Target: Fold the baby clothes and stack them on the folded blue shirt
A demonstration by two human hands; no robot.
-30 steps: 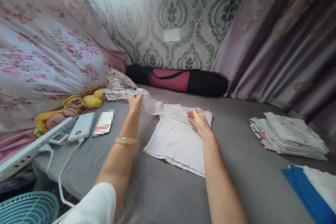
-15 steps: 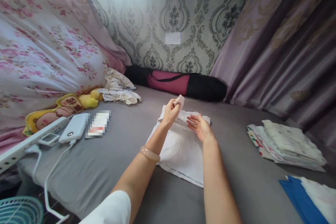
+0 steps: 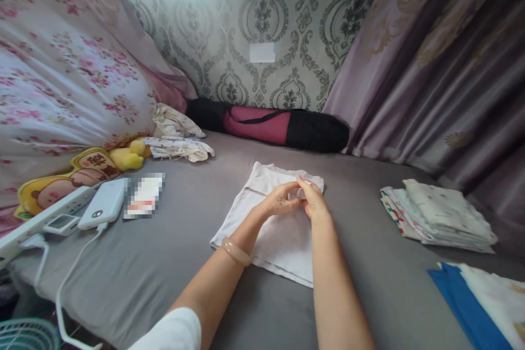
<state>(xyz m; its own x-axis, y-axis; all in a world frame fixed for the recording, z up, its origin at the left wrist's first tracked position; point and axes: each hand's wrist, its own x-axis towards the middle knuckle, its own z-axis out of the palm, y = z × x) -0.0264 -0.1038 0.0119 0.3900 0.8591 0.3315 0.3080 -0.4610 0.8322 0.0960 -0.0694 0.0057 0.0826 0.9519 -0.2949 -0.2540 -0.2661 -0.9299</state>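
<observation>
Grey sheet point(image 3: 394, 295) spreads under everything before you. Nearest, a teal basket point(image 3: 28, 336) shows in the lower left corner of the frame, and a blue and white cloth point(image 3: 467, 303) at the lower right. At centre lies the white shirt point(image 3: 281, 243), hem toward you; its long axis runs away from you, leaning slightly right. Your left hand point(image 3: 283, 199) and right hand point(image 3: 314, 197) come together over its upper part, fingers bent; whether they pinch fabric, you cannot tell. Your right forearm point(image 3: 338, 279) hides the shirt's lower right corner. A folded stack point(image 3: 447, 213) sits at the right, a power bank point(image 3: 105, 202) at the left. Farther off, crumpled clothes point(image 3: 180, 147) lie left of centre; a long bag point(image 3: 262, 126) lies along the patterned wall point(image 3: 262, 16).
</observation>
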